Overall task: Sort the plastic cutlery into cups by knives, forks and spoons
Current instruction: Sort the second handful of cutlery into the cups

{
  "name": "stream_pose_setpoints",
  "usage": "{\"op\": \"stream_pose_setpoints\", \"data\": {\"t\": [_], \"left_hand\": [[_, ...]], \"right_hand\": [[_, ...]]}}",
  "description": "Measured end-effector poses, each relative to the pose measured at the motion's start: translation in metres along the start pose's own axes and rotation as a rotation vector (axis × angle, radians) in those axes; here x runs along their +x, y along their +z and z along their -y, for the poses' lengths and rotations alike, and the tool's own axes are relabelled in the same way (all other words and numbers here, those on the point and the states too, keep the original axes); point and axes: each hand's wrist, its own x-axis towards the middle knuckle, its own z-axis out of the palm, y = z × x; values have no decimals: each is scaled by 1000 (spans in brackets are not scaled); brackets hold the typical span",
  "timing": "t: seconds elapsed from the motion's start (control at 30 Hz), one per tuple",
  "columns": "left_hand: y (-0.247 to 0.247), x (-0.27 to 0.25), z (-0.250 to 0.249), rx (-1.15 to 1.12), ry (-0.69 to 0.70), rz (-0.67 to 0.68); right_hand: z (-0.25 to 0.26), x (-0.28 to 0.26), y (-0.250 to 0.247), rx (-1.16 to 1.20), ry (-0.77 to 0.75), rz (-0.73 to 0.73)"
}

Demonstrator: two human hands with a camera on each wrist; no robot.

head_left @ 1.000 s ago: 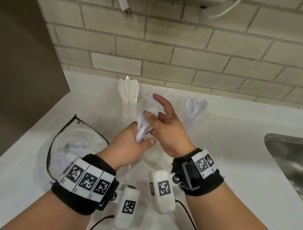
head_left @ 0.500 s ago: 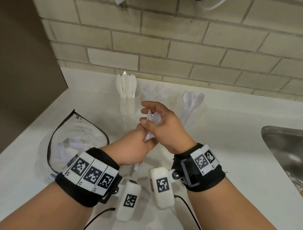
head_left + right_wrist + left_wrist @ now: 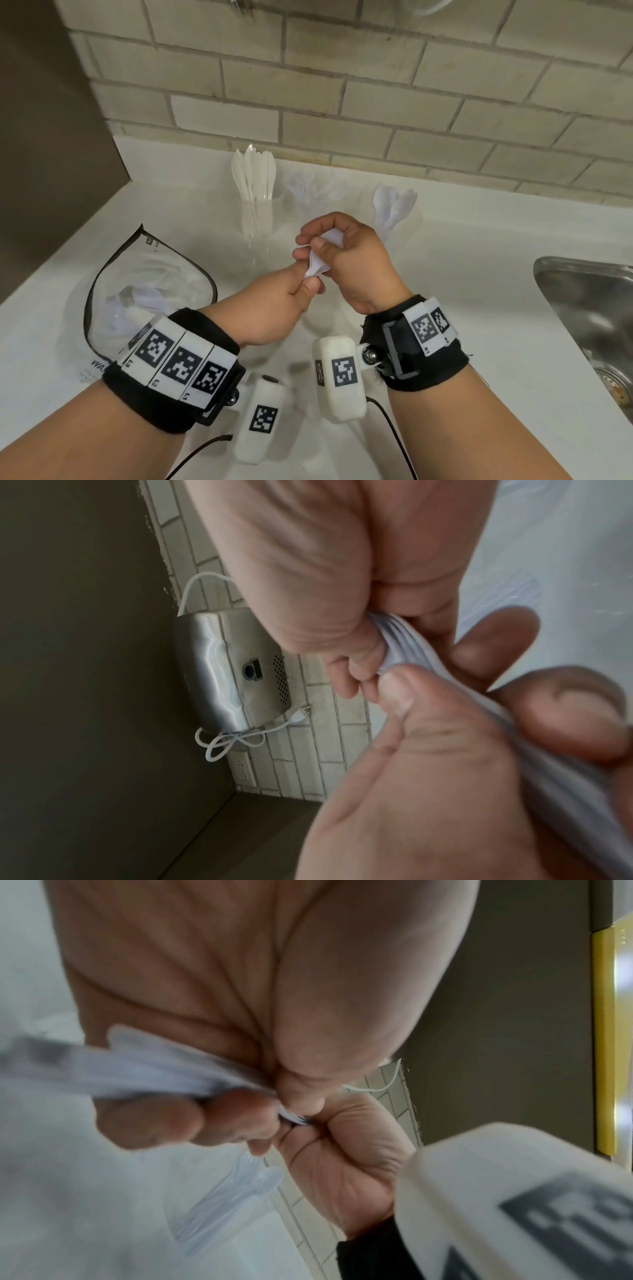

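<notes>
Since a second ago the right hand [image 3: 356, 263] has curled its raised forefinger down and closed over the heads of the bundle of white plastic spoons [image 3: 318, 265], and both hands have drifted slightly up the frame toward the cups. The left hand [image 3: 270, 308] grasps the bundle lower down, thumb pressed on its near side; in the left wrist view its grip is clenched round the handles [image 3: 164, 1066]. The right hand's grip pinches the top of the same bundle, thumb against curled fingers [image 3: 346, 653]. The bundle sits at the centre of the head view, above the white tabletop [image 3: 462, 308], in front of three clear cups. The left cup [image 3: 256, 216] holds upright white knives, the middle cup [image 3: 315, 192], pale and blurred, holds what look like forks, and the right cup [image 3: 394, 209] holds spoons. At the left of the frame a clear bag with a black rim [image 3: 147, 287] lies on the tabletop with a few white pieces inside. A steel sink [image 3: 589, 315] shows at the right edge, and a tiled wall [image 3: 342, 102] fills the top.
</notes>
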Motion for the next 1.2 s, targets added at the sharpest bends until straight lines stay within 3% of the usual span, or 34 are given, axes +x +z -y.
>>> {"op": "stream_pose_setpoints", "data": {"t": [0.1, 0.17, 0.27, 0.37, 0.53, 0.77, 0.87, 1.0, 1.1, 1.2], "left_hand": [[-4, -3, 3, 88, -22, -109], [-13, -9, 6, 94, -16, -244], [-30, -28, 11, 89, 35, -361], [-48, -51, 21, 200, 28, -408], [-69, -78, 43, 379, -124, -564], [-78, -90, 67, 478, -321, -698], [-79, -94, 66, 472, -359, -728], [-81, -100, 77, 505, -397, -755], [-84, -103, 83, 521, -429, -748], [-83, -108, 83, 520, -439, -740]], "right_hand": [[8, 5, -8, 23, -57, -106], [24, 15, -27, 36, -194, -287], [51, 35, -69, -235, -447, -585], [52, 57, -102, -441, -508, -666], [7, 86, -117, -740, -349, -575], [-21, 98, -110, -1331, -43, -210], [-16, 97, -106, -1522, 67, -226], [-3, 78, -72, -1410, -157, -267], [7, 59, -16, -1083, -313, -113], [7, 39, 55, -906, -539, 96]]}}
